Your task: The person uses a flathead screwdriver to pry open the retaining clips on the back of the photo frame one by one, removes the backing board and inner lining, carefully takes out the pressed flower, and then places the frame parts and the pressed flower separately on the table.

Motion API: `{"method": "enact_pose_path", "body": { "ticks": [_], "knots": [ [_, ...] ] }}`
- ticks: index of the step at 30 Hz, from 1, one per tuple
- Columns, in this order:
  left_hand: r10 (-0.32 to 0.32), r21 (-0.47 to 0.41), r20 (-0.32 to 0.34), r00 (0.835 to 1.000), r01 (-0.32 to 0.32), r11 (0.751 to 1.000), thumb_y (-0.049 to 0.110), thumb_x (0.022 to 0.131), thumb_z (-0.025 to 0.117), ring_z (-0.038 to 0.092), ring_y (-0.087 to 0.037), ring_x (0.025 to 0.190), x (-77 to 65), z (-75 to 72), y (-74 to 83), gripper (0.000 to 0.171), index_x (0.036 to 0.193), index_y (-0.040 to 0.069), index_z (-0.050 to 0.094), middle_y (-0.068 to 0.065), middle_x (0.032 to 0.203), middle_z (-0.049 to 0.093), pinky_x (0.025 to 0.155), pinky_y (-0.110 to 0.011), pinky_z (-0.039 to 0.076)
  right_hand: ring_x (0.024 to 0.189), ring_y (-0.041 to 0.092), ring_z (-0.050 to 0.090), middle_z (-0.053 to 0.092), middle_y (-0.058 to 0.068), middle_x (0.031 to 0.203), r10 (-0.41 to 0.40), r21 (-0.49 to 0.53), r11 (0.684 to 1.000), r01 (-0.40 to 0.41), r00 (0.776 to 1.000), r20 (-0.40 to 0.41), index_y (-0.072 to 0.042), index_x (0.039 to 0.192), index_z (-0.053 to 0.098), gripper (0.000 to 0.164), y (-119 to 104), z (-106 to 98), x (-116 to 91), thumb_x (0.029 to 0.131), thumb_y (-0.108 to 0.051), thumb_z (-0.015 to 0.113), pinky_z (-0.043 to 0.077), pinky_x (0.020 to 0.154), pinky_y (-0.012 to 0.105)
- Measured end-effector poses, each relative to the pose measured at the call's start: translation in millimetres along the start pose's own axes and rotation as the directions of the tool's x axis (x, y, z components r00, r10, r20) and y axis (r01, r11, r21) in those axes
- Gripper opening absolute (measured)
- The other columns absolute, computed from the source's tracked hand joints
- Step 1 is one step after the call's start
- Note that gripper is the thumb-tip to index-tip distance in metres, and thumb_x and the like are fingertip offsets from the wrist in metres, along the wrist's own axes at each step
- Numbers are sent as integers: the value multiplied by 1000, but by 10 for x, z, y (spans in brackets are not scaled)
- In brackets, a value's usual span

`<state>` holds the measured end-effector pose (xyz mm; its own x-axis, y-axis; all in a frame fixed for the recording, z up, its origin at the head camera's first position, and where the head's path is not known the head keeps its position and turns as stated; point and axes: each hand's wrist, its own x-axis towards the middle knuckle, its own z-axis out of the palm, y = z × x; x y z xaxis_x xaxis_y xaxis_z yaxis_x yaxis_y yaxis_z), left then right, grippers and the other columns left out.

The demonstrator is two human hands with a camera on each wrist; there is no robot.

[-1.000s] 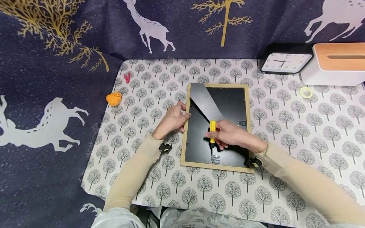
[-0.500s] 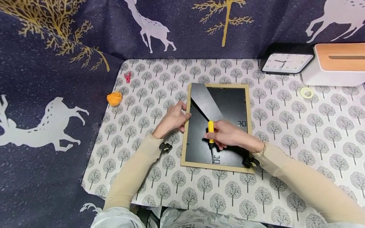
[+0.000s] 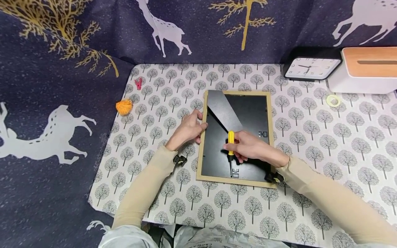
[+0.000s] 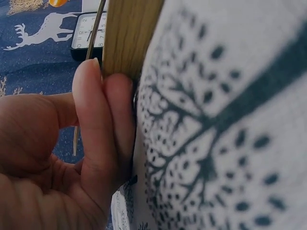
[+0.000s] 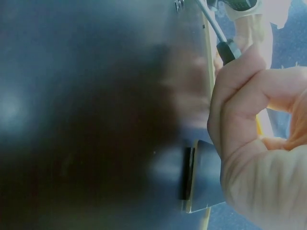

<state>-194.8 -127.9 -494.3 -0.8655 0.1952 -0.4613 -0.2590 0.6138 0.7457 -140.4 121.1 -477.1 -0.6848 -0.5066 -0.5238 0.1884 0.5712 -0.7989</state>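
Observation:
A picture frame [image 3: 236, 183] with a light wooden border lies face down, showing its black backing board [image 3: 254, 106] and a grey easel stand [image 3: 224, 108] running diagonally across it. My left hand [image 3: 190, 129] grips the frame's left edge; in the left wrist view its fingers [image 4: 98, 115] lie against the wooden side. My right hand [image 3: 249, 145] holds a yellow-handled screwdriver [image 3: 231, 137] over the board, shaft pointing toward me. Its tip is close to the near border, beside a small metal hanger [image 3: 235, 173]. Another hanger [image 3: 263, 134] sits at the board's right side.
A patterned cloth [image 3: 155, 137] covers the table. At the back right stand a clock [image 3: 312, 68] and a tissue box [image 3: 359, 81], with a pale yellow ring [image 3: 333, 101] in front. A red clip [image 3: 138, 83] and an orange yarn bundle [image 3: 124, 107] lie at the left.
The screwdriver handle tilts slightly left and then back right, while its tip stays by the near border. My left hand and the frame keep their places.

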Motion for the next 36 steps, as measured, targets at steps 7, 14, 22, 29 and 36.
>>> {"method": "enact_pose_path", "body": {
  "ticks": [7, 14, 22, 29, 36],
  "knots": [
    [-21, 20, -37, 999, 21, 1000, 20, 110, 66, 67, -16, 47, -3, 22, 42, 29, 131, 12, 48, -4, 74, 58, 41, -27, 58, 51, 16, 61, 66, 4, 64, -2, -36, 999, 1, 1000, -21, -4, 98, 66, 24, -4, 23, 20, 108, -26, 69, 55, 46, 27],
    [-22, 30, -39, 999, 24, 999, 20, 110, 66, 70, -18, 49, 24, 37, 55, 31, 133, 11, 49, -5, 80, 56, 46, -32, 64, 52, 18, 65, 67, 5, 66, -55, -109, 993, 52, 998, -31, -6, 97, 66, 24, -20, 27, 2, 108, -26, 70, 59, 48, 31],
    [-24, 52, -45, 999, 26, 998, 21, 110, 66, 71, -18, 50, 42, 24, 73, 30, 132, 10, 49, -6, 80, 60, 43, -29, 60, 53, 16, 66, 69, 8, 69, -91, -122, 989, 87, 996, -26, -3, 99, 64, 23, -17, 21, -6, 109, -24, 69, 63, 48, 34],
    [-41, 57, -22, 999, 42, 997, 22, 111, 65, 73, -19, 53, 54, 4, 87, 33, 137, 11, 48, -5, 82, 59, 45, -30, 62, 55, 15, 67, 70, 5, 71, -178, -207, 964, 165, 983, -46, -7, 101, 66, 22, -47, 68, -107, 108, -27, 71, 59, 49, 29],
    [-46, 50, -30, 998, 48, 998, 21, 110, 65, 73, -19, 52, 46, 4, 66, 34, 137, 10, 48, -6, 79, 59, 47, -32, 64, 53, 16, 68, 71, 6, 67, -133, -151, 981, 126, 990, -42, -6, 99, 67, 24, 50, 64, -71, 108, -28, 70, 63, 49, 31]
  ]
}}
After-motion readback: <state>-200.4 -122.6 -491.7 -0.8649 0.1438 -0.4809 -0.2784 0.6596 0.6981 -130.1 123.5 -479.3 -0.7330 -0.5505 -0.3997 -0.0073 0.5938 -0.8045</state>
